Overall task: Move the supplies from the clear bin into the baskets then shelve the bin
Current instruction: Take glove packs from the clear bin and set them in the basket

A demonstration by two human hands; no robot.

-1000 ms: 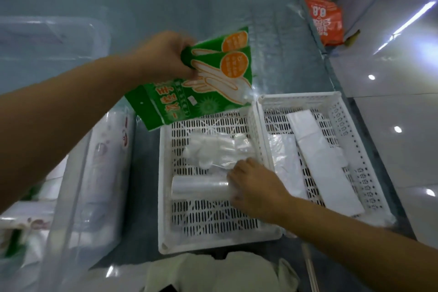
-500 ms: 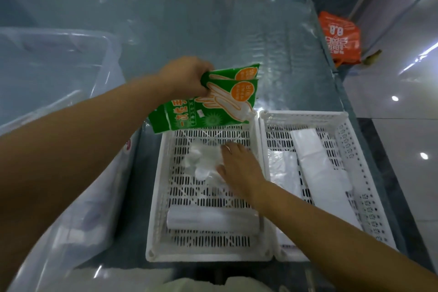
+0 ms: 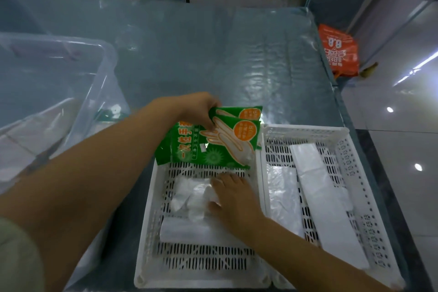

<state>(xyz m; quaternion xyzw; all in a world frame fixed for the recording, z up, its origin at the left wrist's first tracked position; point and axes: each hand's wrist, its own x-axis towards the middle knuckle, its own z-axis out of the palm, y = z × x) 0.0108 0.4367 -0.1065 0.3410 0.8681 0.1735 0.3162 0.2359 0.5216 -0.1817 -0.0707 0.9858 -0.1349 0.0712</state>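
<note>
Green glove packs (image 3: pixel 213 140), pinched at their top edge by the left hand (image 3: pixel 196 108), hang over the far end of the left basket (image 3: pixel 151 232); lay them flat there while the right hand (image 3: pixel 234 199), spread flat, pins the crumpled bag (image 3: pixel 192 197); clear bin (image 3: pixel 99 73) sits left.

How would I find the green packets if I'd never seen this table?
Look at the two white baskets side by side and pick the left basket. At its far end the left hand holds the green packets. Everything else in the baskets is white or clear; only these are green with orange circles.
</note>
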